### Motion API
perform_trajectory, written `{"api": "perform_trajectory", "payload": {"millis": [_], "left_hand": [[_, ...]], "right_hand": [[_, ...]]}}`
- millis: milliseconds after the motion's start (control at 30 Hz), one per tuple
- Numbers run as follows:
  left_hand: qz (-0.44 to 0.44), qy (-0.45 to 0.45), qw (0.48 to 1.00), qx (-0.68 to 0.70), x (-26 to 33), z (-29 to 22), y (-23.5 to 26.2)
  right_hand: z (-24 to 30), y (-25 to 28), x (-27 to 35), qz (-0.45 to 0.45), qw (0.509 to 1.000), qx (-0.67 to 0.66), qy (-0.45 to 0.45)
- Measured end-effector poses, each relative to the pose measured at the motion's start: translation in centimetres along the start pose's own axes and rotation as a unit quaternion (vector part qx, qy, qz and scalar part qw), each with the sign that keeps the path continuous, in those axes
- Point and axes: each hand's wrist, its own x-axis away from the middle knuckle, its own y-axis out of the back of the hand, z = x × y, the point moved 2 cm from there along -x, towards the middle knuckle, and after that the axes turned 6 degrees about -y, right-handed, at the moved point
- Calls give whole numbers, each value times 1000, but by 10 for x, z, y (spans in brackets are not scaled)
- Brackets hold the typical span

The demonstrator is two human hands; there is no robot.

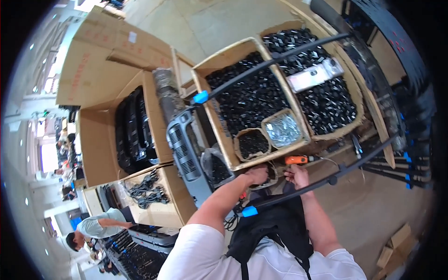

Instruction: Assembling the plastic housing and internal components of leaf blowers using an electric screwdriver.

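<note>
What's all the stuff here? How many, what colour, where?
Big open box: 1, brown, left
Long parts: several, black, inside it
Cables: a bunch, black, on cardboard below
Bins: 2, tan, upper centre
Small pieces: countless, black, in both bins
Package: 1, silvery, on right bin's pieces
Small tubs: 2, brownish, front of left bin
Bag: 1, clear, left of bins
Plastic panel: 1, grey, left of bins
Bars: 2, black, across bins and near hands
Orange device: 1, orange, by right hand
Co-worker: 1, pale shirt, lower left
Left hand: 1, bare, before left bin
Right hand: 1, bare, below orange device
</note>
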Motion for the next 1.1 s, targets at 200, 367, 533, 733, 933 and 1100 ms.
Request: {"api": "perform_trajectory", "payload": {"millis": [200, 367, 533, 733, 933, 1100], "left_hand": [[-124, 72, 986, 82, 0, -3, -8], [-137, 38, 984, 106, 6, -12, -2], [-194, 51, 972, 120, -1, 3, -17], [-117, 28, 834, 538, 27, -29, 13], [-81, -71, 697, 709, 105, -62, 55], [-159, -189, 584, 773, 164, -85, 62]], "right_hand": [[-14, -20, -55, -116, 993, -11, -21], [-9, -14, -68, -209, 978, -2, -23], [2, -22, -38, -214, 953, -109, 185], [45, 56, 13, 134, 979, -123, -96], [30, 78, 111, 46, 988, -134, 64], [24, 77, 191, 17, 988, -93, 125]]}}
